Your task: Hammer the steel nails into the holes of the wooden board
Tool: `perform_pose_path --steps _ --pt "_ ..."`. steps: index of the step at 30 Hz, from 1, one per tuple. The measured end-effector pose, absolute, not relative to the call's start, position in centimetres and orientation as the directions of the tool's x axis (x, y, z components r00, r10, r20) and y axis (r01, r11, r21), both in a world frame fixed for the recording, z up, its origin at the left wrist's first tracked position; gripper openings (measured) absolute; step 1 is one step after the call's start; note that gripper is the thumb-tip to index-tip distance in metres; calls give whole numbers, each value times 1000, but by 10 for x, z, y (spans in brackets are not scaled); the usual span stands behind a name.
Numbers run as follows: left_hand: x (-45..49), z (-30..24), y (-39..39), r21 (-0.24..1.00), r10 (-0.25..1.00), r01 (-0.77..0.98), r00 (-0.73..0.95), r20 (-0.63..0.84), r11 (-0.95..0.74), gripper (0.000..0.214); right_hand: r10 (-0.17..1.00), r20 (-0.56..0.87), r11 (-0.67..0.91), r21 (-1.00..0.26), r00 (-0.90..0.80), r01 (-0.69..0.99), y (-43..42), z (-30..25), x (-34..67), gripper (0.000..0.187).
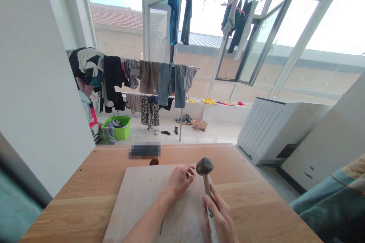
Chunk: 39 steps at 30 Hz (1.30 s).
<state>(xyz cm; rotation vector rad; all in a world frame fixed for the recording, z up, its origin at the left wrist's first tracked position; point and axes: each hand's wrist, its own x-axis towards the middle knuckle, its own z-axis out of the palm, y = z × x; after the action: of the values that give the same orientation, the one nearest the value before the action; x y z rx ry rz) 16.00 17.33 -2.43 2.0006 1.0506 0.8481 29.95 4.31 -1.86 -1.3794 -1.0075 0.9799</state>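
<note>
My right hand (pixel 218 212) is wrapped round the pale handle of a mallet (pixel 204 166), whose dark rounded head points up and away from me. To its left, my left hand (pixel 182 176) is over the far right part of a pale wooden board (pixel 137 197), with its fingers curled in and pinched together. Whatever they hold, if anything, is too small to make out. A row of small dark marks, perhaps nails or holes, runs along the board's far side. Beside my left forearm a thin dark line (pixel 162 226) shows on the board.
The board lies on a wooden table (pixel 256 205). Past the board are a small brown round object (pixel 154 162) and a blurred dark object (pixel 145 150). Beyond the table stand a laundry rack (pixel 171 79), a green tub (pixel 122 133) and a white cabinet (pixel 265 129).
</note>
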Motion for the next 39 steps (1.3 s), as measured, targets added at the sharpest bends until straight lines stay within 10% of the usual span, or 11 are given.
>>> perform_pose_path --steps 39 --pt "160 -21 172 843 882 379 422 210 -382 27 945 -66 -91 -994 319 63 41 -10 297 72"
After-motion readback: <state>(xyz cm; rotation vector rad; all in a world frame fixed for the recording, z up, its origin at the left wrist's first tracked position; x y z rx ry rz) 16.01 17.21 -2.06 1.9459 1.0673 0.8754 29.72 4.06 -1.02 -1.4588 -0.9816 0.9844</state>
